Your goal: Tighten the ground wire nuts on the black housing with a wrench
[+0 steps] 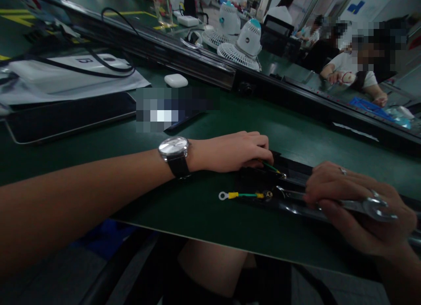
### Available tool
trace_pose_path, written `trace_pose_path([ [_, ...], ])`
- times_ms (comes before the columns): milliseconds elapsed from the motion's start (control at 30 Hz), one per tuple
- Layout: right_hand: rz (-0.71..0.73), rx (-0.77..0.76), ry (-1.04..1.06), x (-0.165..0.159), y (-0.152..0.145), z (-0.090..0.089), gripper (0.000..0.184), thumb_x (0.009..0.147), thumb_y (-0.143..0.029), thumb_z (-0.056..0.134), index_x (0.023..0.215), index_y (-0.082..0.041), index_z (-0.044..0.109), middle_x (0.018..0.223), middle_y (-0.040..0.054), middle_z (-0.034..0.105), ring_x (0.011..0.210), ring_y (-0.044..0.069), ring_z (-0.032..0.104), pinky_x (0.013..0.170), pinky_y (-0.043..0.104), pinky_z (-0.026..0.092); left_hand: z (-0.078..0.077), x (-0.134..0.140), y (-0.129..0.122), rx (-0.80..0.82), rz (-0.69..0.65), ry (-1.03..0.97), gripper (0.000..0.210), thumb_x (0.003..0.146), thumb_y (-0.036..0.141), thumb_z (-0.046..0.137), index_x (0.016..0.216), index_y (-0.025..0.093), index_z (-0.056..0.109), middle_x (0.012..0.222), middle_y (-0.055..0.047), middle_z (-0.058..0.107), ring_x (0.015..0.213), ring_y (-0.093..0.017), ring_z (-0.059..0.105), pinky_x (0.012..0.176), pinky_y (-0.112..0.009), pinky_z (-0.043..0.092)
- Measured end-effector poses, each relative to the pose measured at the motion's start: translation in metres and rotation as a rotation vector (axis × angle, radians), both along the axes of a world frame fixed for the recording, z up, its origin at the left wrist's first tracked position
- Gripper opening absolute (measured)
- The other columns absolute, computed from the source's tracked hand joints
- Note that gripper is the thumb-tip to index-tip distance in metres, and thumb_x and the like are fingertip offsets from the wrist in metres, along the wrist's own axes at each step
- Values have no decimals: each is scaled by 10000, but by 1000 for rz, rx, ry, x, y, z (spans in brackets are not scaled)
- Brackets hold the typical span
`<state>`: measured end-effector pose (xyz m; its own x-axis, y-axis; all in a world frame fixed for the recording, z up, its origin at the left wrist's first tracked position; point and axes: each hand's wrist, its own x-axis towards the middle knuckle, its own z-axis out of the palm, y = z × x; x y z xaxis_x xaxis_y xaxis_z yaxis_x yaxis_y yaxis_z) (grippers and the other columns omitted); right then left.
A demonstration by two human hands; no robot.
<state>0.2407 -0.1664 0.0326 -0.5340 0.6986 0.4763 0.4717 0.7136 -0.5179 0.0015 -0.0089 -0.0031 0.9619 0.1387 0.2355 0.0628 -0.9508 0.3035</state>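
My right hand (358,204) is closed around a metal wrench (375,207). The wrench's far tip is close to a brass-coloured nut (269,194) on a dark bar. From that nut a short green ground wire (248,195) with yellow sleeves reaches left, ending in a bare ring terminal (223,195) over the table. My left hand (243,151), below a wristwatch, has its fingers curled down over a second green ground wire (271,166). This wire runs to another nut (283,176) on the neighbouring dark bar (299,173); its other end is hidden under the fingers.
A dark green table (197,217) carries a black tablet-like slab (72,116), a small white case (176,80) and a white box with a black cable (66,72). A long black rail (296,94) crosses behind, with white fans (248,41) beyond. Co-workers sit farther back.
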Motion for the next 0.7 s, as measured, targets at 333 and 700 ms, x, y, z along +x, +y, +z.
trace_pose_path([
  [333,-139,30,-37,-3,-3,-4,214,864,-146,748,1039,-266,716,832,22,751,719,217,708,636,376,591,1,0,-1,0,-1,-7,269,1003,161,530,1218,230,675,1188,-94,622,1078,-216,565,948,-325,440],
  [700,-87,-12,-95,-9,-1,-2,165,890,-113,717,1018,-215,691,851,41,739,767,209,694,690,384,559,-1,0,0,12,-5,-2,262,1007,179,544,1234,228,667,1197,-93,615,1091,-219,563,962,-325,440],
])
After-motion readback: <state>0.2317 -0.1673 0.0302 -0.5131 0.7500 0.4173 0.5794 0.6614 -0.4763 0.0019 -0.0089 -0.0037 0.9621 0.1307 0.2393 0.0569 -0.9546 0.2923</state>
